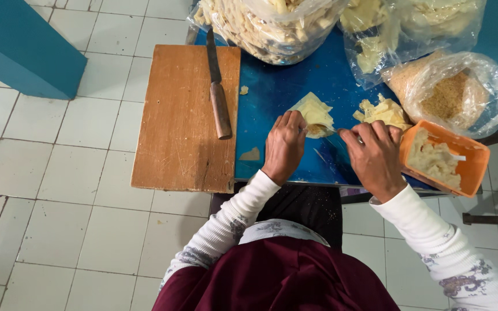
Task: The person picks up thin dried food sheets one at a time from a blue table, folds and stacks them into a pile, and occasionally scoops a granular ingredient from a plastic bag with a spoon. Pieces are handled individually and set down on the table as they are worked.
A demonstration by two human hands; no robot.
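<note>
Fingers of the left hand [284, 145] pinch the pale wrapper [314, 114] at mid-frame on the blue table [278, 92]; the right hand [374, 156] curls around something I cannot make out. Filling seems underway; folding next needs a gentle, even press. Orange tub [468, 173] sits right.

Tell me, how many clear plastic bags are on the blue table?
3: one at top middle, one at top right, one beside the orange tub. More may lie beyond the frame.
</note>
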